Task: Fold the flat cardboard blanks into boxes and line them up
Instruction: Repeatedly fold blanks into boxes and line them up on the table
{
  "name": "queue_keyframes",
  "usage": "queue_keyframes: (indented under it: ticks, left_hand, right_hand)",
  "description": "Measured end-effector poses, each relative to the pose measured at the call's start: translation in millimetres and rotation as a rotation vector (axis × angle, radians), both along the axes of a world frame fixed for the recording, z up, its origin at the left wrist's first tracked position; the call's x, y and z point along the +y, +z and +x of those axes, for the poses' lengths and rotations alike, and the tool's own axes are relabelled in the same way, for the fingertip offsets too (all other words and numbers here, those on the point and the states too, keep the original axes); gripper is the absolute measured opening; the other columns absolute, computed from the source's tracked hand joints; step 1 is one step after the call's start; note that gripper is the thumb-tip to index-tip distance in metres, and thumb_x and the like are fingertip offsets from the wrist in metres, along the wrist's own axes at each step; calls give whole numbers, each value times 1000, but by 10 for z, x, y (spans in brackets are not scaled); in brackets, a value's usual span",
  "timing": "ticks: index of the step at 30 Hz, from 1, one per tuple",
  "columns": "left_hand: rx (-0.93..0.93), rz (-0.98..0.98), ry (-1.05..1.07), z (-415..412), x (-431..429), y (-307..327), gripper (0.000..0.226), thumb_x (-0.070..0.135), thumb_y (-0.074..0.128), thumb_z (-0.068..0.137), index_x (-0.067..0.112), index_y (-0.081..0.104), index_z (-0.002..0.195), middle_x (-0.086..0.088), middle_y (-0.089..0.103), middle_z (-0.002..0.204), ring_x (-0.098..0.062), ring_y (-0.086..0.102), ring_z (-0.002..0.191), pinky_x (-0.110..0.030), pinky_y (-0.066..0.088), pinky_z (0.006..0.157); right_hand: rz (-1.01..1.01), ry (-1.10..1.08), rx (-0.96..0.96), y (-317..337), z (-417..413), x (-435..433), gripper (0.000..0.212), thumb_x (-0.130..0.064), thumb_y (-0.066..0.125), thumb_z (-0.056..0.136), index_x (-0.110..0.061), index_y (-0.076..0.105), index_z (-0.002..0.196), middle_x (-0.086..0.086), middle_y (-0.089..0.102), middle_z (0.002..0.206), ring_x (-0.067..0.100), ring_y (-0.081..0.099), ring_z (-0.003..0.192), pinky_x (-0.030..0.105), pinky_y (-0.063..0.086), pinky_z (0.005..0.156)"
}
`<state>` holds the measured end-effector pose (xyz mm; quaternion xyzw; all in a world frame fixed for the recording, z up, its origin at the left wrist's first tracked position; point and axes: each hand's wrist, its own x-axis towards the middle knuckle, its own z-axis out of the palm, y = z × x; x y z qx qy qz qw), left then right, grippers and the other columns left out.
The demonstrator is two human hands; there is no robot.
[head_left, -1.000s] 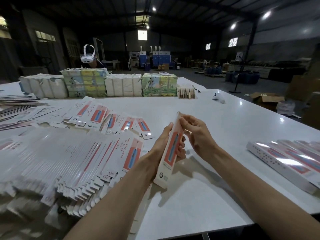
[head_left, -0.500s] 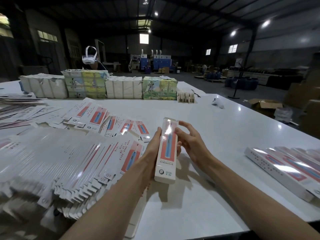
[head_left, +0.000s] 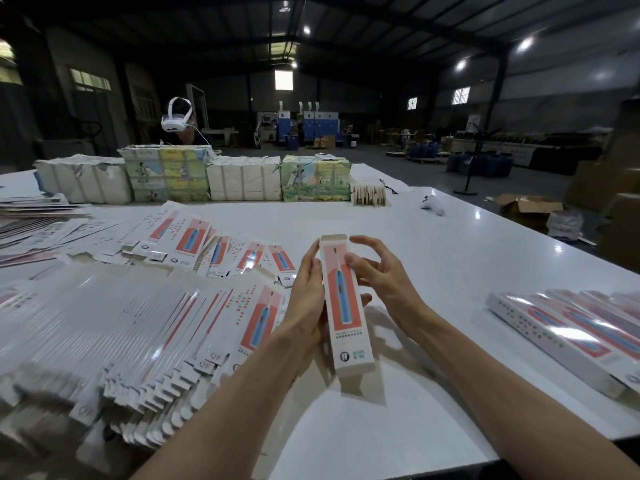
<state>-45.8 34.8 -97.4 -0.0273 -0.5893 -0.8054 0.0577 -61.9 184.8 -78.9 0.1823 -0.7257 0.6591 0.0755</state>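
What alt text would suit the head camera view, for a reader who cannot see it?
A left hand grips a long, narrow box over a white table while the right hand touches its upper side. Flat blanks lie fanned at left; finished boxes lie side by side at right.

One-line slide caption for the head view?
Left hand grips a folded toothbrush box over the white table, right hand touching its edge; flat blanks left, finished boxes right.
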Motion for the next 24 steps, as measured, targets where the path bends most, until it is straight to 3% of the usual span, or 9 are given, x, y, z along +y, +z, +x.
queue_keyframes:
  ticks: [5,9,12,14,19,24]
  left_hand:
    - [-69,102,-76,28,28,61,30,45,50,109,48,57,138,-13,77,114,-39,77,100,-65,59,91]
    - [-112,227,-271,131,29,120,46,55,64,96,33,62,136,-17,76,118,-39,76,108,-58,61,92]
    - [-36,43,-234,144,60,142,85,29,82,79,38,39,152,-18,64,131,-36,70,117,-54,60,96]
    - [-13,-152,-179,150,90,142,104,14,89,80,37,23,158,-16,57,132,-32,68,115,-44,63,92]
    - [-5,-415,-123,129,67,79,100,13,84,86,40,16,155,-11,61,123,-27,72,105,-41,65,88]
    - [6,-427,-89,105,46,39,89,19,81,87,43,23,150,-7,67,112,-21,76,90,-20,59,61]
  right_hand:
    - [-19,-10,24,47,51,23,42,-55,67,95,-38,59,132,-4,80,103,22,79,94,29,63,66]
    - [18,-24,31,75,76,35,51,-57,63,91,-36,58,137,-6,79,100,22,79,88,28,61,63]
    - [23,-5,20,49,73,47,49,-52,66,96,-35,59,141,-4,79,107,20,79,94,28,62,70]
    - [1,17,15,21,60,54,38,-44,66,101,-35,62,138,0,79,108,21,78,98,31,63,74]
    - [45,-7,15,-28,4,46,20,-35,59,100,-32,67,118,-5,79,103,25,77,96,36,65,79]
    - [30,12,25,-59,-15,24,22,-36,62,102,-24,66,119,-1,79,106,21,77,98,31,64,81]
